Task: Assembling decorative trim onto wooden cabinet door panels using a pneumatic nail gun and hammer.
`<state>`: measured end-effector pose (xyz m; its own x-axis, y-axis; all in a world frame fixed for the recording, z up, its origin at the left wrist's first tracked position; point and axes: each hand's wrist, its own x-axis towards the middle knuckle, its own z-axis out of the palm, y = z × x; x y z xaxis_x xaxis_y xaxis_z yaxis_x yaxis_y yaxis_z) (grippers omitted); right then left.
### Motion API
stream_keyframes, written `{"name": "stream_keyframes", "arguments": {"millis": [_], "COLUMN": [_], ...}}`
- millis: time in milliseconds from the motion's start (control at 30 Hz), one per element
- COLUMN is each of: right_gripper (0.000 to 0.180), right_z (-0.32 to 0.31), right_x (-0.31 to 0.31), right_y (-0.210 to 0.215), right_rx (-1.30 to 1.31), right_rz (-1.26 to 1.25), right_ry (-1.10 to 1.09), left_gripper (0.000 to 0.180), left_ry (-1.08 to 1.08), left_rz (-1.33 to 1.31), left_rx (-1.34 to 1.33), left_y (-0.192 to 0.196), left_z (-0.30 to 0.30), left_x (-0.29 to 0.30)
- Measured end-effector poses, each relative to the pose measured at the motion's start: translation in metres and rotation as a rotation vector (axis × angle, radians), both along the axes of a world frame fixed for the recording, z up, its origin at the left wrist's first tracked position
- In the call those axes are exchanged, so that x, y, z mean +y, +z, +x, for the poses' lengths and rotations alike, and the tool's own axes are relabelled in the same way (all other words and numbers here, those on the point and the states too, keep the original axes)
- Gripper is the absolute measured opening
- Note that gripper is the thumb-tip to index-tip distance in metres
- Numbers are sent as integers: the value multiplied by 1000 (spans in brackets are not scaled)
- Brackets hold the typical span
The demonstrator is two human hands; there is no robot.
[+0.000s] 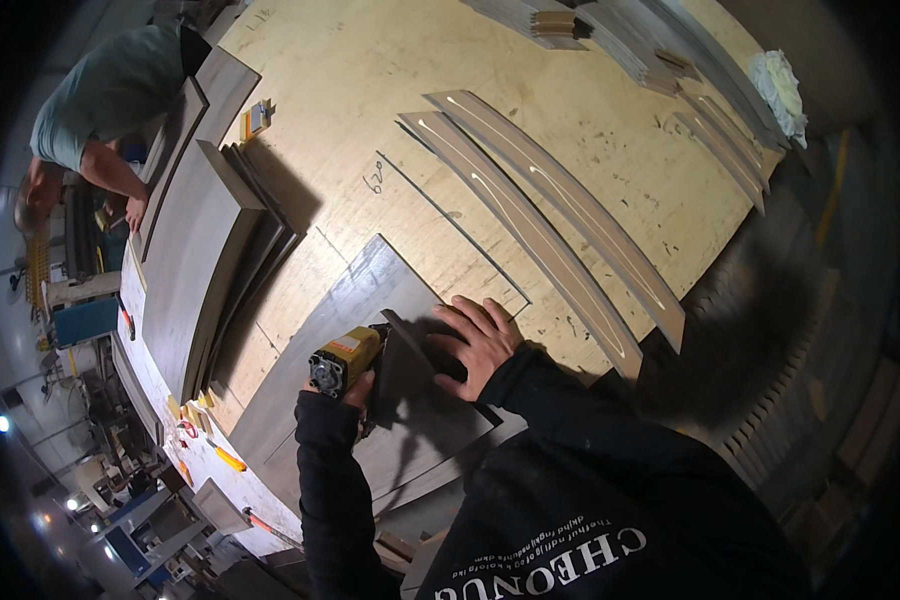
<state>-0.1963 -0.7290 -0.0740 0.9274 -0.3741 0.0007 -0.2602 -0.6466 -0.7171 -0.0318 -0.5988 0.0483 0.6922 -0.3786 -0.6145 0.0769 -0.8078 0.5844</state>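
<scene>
My left hand grips a yellow and black nail gun, its nose beside a narrow dark board that stands on edge. Beneath them lies a wide grey wood-grain panel. On the other side of the upright board is my right hand, fingers spread and thumb apart, close against the board and the panel. Shadow hides whether the fingertips touch the board. Farther right, two long curved strips lie side by side, each with a pale wavy line of glue-like stuff along it.
Curved grey panels are stacked at the left, where a co-worker leans over the plywood table. A small yellow item and an orange-handled cutter lie nearby. More strips and a white cloth sit far right.
</scene>
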Motion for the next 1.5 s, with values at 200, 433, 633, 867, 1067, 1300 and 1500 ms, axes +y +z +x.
{"name": "stream_keyframes", "arguments": {"millis": [200,433,633,867,1067,1300,1500], "right_gripper": [49,48,47,47,53,54,67], "right_z": [0,0,0,-2,-3,-4,-11], "right_x": [4,3,2,2,5,5,4], "right_y": [-3,-3,-3,-2,-1,-6,4], "right_rx": [-14,-28,-33,-49,-28,-61,76], "right_rz": [-10,16,-18,-39,-21,-45,-116], "right_ry": [-23,-15,-30,-26,23,2,129], "left_gripper": [36,34,34,34,37,41,49], "left_ry": [-34,39,31,42,123,163,-122], "left_rz": [49,27,14,-83,-80,24,-272], "left_rx": [82,37,68,50,8,82,-184], "left_y": [-10,-6,-7,-4,6,7,6], "left_z": [15,13,15,12,-9,-55,-86], "left_x": [11,5,3,3,25,93,98]}}
